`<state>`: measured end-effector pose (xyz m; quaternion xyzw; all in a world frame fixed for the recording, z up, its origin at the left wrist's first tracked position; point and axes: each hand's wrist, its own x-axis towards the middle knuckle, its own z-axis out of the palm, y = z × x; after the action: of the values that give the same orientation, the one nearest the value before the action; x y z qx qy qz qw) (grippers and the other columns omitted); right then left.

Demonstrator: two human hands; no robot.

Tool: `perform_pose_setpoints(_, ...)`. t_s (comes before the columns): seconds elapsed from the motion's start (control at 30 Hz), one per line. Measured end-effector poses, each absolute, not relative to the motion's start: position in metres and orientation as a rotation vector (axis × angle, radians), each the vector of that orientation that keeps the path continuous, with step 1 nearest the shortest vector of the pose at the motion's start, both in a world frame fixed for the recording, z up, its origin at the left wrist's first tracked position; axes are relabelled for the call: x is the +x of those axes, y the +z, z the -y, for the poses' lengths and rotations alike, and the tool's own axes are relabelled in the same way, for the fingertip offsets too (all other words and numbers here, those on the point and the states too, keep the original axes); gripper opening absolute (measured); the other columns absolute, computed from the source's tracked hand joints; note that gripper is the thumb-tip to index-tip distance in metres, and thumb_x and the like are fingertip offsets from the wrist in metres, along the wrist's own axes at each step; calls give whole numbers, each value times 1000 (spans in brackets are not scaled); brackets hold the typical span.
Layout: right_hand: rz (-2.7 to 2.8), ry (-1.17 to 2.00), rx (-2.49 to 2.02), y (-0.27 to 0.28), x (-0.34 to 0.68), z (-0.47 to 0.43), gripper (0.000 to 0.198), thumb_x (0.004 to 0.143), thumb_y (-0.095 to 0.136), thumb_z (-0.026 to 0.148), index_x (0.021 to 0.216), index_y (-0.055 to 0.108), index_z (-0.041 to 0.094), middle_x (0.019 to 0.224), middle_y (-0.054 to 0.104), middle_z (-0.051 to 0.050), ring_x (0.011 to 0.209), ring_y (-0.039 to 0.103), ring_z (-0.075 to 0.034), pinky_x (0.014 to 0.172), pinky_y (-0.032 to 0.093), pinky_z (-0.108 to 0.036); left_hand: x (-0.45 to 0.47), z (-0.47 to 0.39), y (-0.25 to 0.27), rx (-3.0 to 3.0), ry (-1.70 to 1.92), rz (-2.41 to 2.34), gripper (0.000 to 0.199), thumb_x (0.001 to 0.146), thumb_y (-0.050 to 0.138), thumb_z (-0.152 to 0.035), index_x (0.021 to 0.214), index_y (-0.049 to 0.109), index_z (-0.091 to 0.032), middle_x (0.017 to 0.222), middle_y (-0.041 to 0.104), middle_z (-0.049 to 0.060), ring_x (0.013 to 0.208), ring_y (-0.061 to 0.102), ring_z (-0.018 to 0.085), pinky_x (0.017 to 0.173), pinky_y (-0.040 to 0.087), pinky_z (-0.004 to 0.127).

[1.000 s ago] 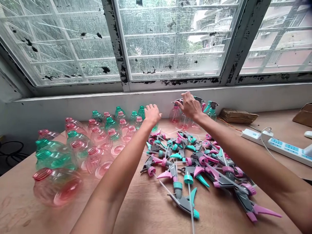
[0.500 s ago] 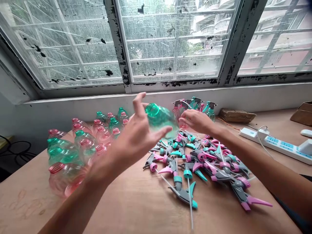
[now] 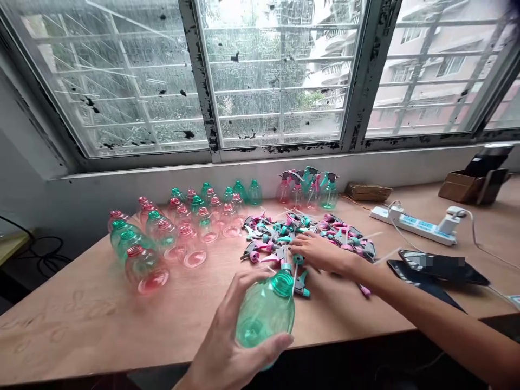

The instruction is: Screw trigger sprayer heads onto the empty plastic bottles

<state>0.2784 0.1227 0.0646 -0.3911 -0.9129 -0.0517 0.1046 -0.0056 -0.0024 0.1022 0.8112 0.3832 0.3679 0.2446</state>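
My left hand (image 3: 239, 330) is wrapped round a clear green plastic bottle (image 3: 266, 311), tilted with its open threaded neck toward the pile. My right hand (image 3: 319, 250) is over the heap of trigger spray heads (image 3: 280, 233), its fingers bent down and closed on a spray head with a teal collar (image 3: 298, 259); the fingertips are partly hidden. The heap mixes grey heads with pink or teal triggers and collars, and thin white dip tubes. One teal-triggered head (image 3: 301, 284) lies just beyond the bottle.
Several uncapped pink bottles (image 3: 193, 249) and green bottles (image 3: 154, 230) stand at the left. Bottles with spray heads fitted (image 3: 328, 192) stand by the wall. To the right are a brown package (image 3: 368, 192), a white power strip (image 3: 414, 225), phones (image 3: 442, 265) and a cardboard box (image 3: 463, 187).
My left hand has brought the green bottle down and nearer to me. My right hand has left the bottle's far side and lowered onto the spray heads. The view has shifted right.
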Motion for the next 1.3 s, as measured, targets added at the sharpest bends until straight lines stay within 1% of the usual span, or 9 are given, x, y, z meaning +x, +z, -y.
perform_pose_setpoints(0.07,2639,-150,-1189,68,279,-126,21,84,76,15,103,69,20,108,75,-11,105,68,-31,95,48,-41,-1,-5,83,2279,1072,-1084,60,86,76,-41,138,47,-36,136,60,5,129,59,29,106,51,39)
perform_pose_setpoints(0.2,2450,-110,-1275,75,281,-122,29,94,64,26,121,55,19,117,71,-14,105,68,-31,91,51,-42,-2,-21,55,2493,1304,-1284,74,83,78,-43,144,39,-28,134,62,12,122,61,33,101,50,45)
perform_pose_setpoints(0.33,2234,-78,-1329,75,274,-103,33,99,52,27,129,42,20,115,69,-14,98,69,-28,80,55,-38,-18,-24,52,2626,1395,-1357,63,85,77,-43,137,45,-25,130,65,13,116,63,33,96,49,45)
perform_pose_setpoints(0.53,1983,-307,-1206,74,262,-79,30,86,59,17,113,46,21,127,56,-18,94,64,-31,77,54,-43,-29,-18,59,2664,1421,-1328,62,87,75,-43,137,46,-19,129,64,15,117,62,31,96,50,42)
perform_pose_setpoints(0.63,1904,-451,-1275,76,267,-76,27,88,59,19,114,48,20,127,54,-19,99,62,-34,75,54,-45,-28,-16,59,2711,1417,-1350,60,87,75,-44,135,48,-18,127,66,16,114,64,32,93,52,42)
perform_pose_setpoints(0.87,1870,-656,-1298,73,266,-51,24,93,58,19,116,53,20,128,55,-20,111,60,-39,88,50,-53,-24,-15,55,2785,1318,-1314,62,87,74,-47,136,48,-19,128,68,16,113,67,33,90,54,43)
perform_pose_setpoints(0.97,1967,-437,-1199,60,254,-23,27,93,61,18,119,53,23,122,62,-15,109,61,-35,89,50,-49,-18,-15,52,2833,1254,-1260,64,86,74,-49,137,49,-18,128,69,17,113,67,33,91,54,44)
perform_pose_setpoints(1.13,1883,487,-1157,36,246,10,47,89,67,23,131,48,27,97,65,-3,77,65,-20,69,55,-30,-7,-15,47,2922,1113,-1057,62,85,72,-55,135,52,-23,129,70,14,116,67,32,105,48,50)
perform_pose_setpoints(1.3,1550,1065,-1074,21,256,6,60,77,83,44,128,58,25,104,65,-6,95,65,-26,82,55,-35,2,-14,35,2904,1077,-929,71,82,74,-57,141,51,-25,140,63,14,131,57,35,119,30,61)
